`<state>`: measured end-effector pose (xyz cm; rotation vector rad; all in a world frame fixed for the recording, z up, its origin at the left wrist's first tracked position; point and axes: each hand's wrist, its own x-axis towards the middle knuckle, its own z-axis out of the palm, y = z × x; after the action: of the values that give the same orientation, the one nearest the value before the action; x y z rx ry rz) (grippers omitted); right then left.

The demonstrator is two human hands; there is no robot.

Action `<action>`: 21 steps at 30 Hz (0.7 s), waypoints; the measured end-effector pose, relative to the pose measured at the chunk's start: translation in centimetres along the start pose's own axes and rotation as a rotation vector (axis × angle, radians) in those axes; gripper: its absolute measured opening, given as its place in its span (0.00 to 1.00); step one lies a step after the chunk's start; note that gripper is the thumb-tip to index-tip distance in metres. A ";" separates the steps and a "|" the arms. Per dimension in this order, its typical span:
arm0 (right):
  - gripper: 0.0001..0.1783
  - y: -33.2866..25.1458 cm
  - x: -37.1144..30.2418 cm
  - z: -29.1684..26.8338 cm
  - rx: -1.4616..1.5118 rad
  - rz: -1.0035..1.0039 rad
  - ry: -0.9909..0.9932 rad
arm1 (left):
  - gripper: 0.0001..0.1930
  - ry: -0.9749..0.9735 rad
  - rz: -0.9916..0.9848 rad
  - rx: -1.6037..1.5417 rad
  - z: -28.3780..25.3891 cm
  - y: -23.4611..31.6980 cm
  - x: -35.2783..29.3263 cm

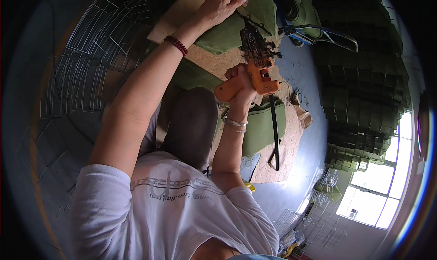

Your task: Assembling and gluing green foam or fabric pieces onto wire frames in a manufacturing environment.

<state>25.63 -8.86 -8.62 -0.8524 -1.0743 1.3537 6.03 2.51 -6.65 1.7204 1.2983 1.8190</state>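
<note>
My right hand [244, 88] is wrapped round the handle of an orange glue gun [266, 80]. Its front part is caked with dark residue, and its thin tip points up toward my left hand. From its rear a long black stick [274, 128] hangs down. My left hand [223, 6], fingers curled together, rests over a green fabric piece [259, 14] at the top; what lies between its fingertips is hidden. The gun's tip is over this green piece, close below my left fingertips. Another green folded piece [261, 135] lies beside my right wrist.
Tan cardboard sheets [214, 60] lie beneath the work. Bent wire frames [91, 46] are piled at the left. A blue-framed seat [318, 32] stands at the upper right, before a tall stack of dark green items [359, 82]. A window [373, 187] lights the lower right.
</note>
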 end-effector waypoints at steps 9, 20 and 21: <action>0.13 0.7 0.1 -5.0 0.063 -0.142 -0.073 | 0.18 -0.099 -0.053 0.053 -0.2 -0.4 0.3; 0.20 5.6 2.0 -15.3 0.390 0.018 0.276 | 0.11 -0.185 0.141 0.033 -2.4 0.8 0.1; 0.19 6.0 2.2 -15.8 0.415 0.032 0.318 | 0.09 -0.185 0.151 0.026 -2.4 0.9 0.0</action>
<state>38.35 -4.47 -19.01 -0.7421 -0.5110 1.3500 4.13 1.07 -5.66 1.9960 1.1508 1.6786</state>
